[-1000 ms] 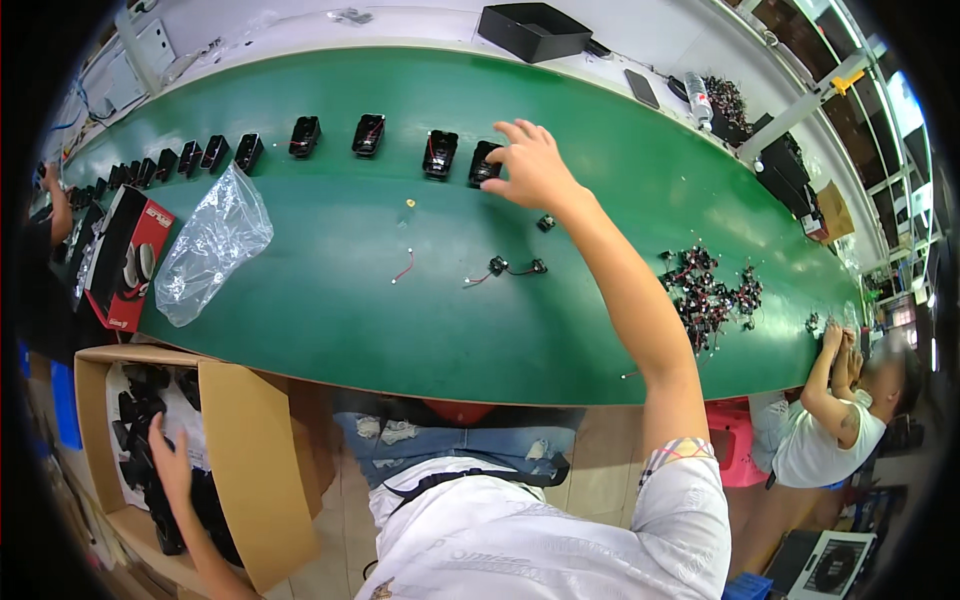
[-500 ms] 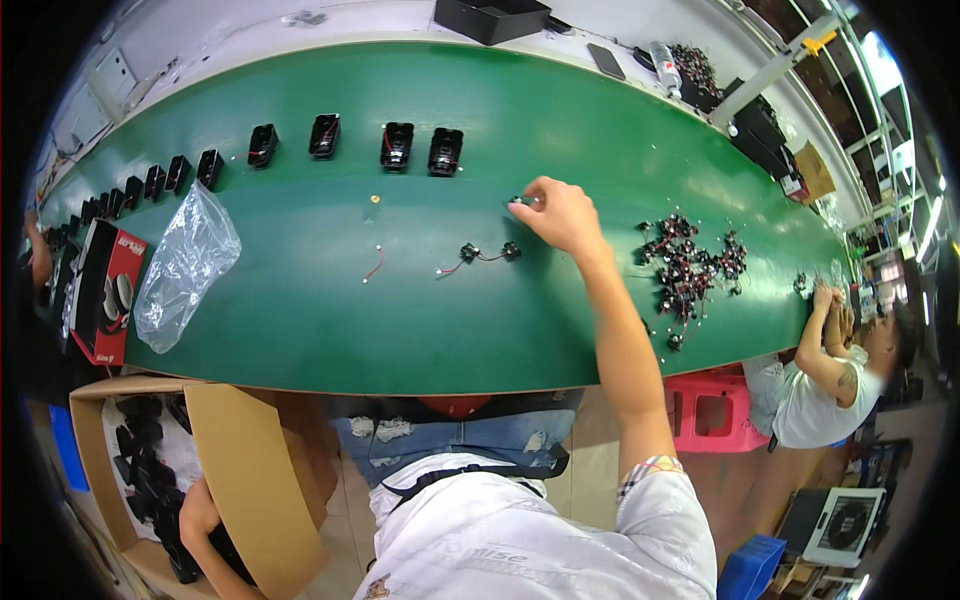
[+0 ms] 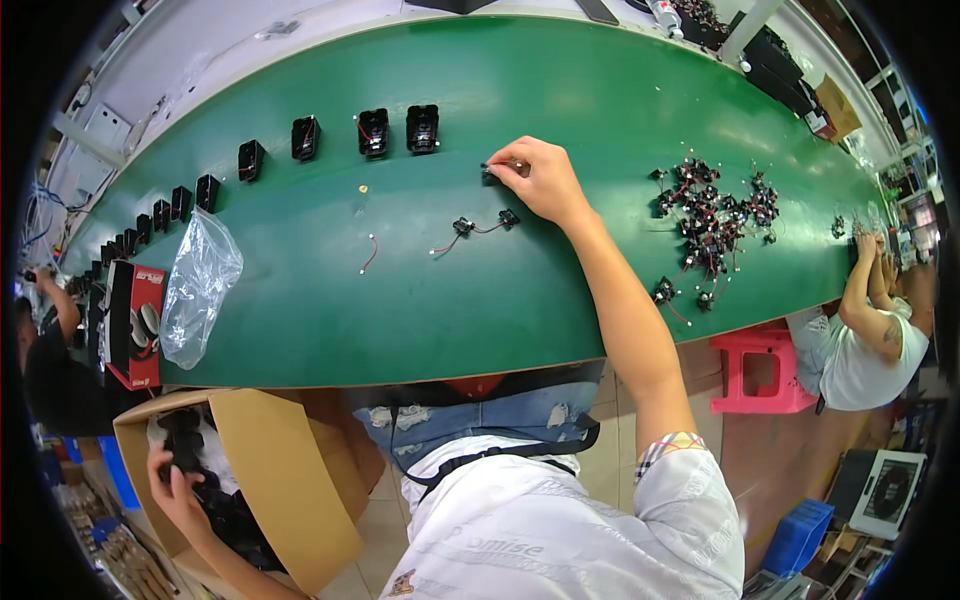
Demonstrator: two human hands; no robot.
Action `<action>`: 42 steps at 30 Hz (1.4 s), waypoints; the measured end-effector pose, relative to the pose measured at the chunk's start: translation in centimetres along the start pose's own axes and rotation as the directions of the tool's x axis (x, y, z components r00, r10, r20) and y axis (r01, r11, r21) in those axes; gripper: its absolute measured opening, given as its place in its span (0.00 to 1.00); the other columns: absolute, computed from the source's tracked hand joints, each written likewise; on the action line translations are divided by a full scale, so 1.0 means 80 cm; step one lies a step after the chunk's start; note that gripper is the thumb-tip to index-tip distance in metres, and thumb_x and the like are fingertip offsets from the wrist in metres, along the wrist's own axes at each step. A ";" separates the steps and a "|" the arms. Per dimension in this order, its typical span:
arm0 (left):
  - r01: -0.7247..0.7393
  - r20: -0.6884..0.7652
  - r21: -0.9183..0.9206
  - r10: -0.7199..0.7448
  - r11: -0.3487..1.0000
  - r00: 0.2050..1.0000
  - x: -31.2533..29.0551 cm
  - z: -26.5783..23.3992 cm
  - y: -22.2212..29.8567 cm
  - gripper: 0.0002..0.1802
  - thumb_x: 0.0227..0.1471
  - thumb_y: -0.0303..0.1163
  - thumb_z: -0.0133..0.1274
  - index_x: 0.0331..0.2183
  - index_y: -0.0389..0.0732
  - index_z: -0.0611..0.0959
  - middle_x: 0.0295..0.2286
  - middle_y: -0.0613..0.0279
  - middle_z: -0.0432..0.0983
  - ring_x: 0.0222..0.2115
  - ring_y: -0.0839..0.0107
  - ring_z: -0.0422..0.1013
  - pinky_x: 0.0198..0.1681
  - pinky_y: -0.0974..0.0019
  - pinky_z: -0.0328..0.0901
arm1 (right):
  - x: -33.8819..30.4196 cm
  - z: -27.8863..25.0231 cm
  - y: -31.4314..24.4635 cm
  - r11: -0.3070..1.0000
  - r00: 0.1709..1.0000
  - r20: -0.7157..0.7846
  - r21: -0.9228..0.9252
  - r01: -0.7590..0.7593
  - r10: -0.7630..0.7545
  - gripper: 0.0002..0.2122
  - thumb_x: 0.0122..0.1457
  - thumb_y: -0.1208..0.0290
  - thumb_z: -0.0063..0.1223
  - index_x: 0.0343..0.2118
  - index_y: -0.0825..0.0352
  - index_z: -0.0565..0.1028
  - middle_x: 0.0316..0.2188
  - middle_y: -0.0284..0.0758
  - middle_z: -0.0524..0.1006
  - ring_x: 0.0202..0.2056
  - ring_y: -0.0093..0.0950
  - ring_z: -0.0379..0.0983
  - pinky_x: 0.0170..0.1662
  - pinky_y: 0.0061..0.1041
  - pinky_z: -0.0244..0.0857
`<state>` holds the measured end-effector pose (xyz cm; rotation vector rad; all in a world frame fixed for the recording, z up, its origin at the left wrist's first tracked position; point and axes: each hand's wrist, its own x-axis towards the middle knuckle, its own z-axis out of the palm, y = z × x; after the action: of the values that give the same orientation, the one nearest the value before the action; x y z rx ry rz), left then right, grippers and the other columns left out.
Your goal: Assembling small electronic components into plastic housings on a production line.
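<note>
My left hand [image 3: 180,500] reaches into the open cardboard box [image 3: 275,470] at the lower left, its fingers bent around a black plastic housing among others heaped there. Over the green table, my right hand [image 3: 540,180] pinches a small black wired part [image 3: 489,176] between thumb and fingers. Just below it lies a pair of small black parts joined by red and black wire [image 3: 463,228]. A loose red wire lead [image 3: 370,254] and a small yellowish piece [image 3: 363,189] lie to the left. Beyond them stands a black housing [image 3: 422,130], last in a curved row.
A heap of small wired parts [image 3: 715,215] lies on the right of the table. A clear plastic bag [image 3: 203,290] and a red box [image 3: 146,325] sit at the left. Co-workers are at both sides; a pink stool [image 3: 762,370] stands near the right one.
My left hand has moved up and left inside the box, its fingers now around a black housing. My right hand still pinches the small part. The whole view has shifted.
</note>
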<state>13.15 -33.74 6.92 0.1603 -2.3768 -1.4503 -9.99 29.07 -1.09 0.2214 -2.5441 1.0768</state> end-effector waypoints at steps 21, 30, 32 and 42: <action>0.585 0.803 -0.580 0.278 0.567 0.527 0.123 0.543 0.110 0.30 0.59 0.46 0.51 0.57 0.41 0.67 0.40 0.62 0.74 0.39 0.73 0.73 0.36 0.70 0.69 | -0.037 0.015 -0.060 0.894 0.975 -0.030 0.392 0.215 -0.221 0.03 0.55 0.79 0.59 0.31 0.70 0.77 0.21 0.32 0.78 0.21 0.17 0.73 0.25 0.17 0.67; 0.648 0.857 -0.512 0.281 0.564 0.432 0.126 0.537 0.096 0.35 0.61 0.55 0.42 0.57 0.35 0.68 0.40 0.59 0.77 0.39 0.75 0.74 0.38 0.72 0.68 | -0.042 0.026 -0.075 0.888 0.906 -0.023 0.187 0.420 -0.423 0.07 0.50 0.80 0.63 0.32 0.64 0.78 0.23 0.31 0.77 0.20 0.23 0.74 0.25 0.20 0.69; 0.674 0.864 -0.497 0.244 0.547 0.440 0.122 0.543 0.102 0.33 0.63 0.54 0.39 0.57 0.36 0.68 0.38 0.59 0.77 0.38 0.74 0.74 0.38 0.71 0.68 | -0.042 0.030 -0.072 0.880 0.894 -0.143 0.166 0.445 -0.425 0.09 0.48 0.82 0.64 0.32 0.65 0.78 0.26 0.33 0.77 0.20 0.24 0.73 0.25 0.21 0.69; 0.607 0.823 -0.567 0.365 0.557 0.434 0.109 0.543 0.113 0.34 0.63 0.54 0.41 0.58 0.36 0.62 0.48 0.57 0.67 0.50 0.71 0.66 0.53 0.66 0.61 | -0.048 0.048 -0.088 0.934 0.905 -0.292 0.088 0.347 -0.309 0.08 0.48 0.82 0.64 0.32 0.66 0.78 0.31 0.35 0.73 0.30 0.28 0.70 0.31 0.24 0.67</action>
<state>-9.55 4.55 -1.08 -0.9665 -1.8049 -3.2265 -5.52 21.37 -0.40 0.4853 -2.0948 1.0662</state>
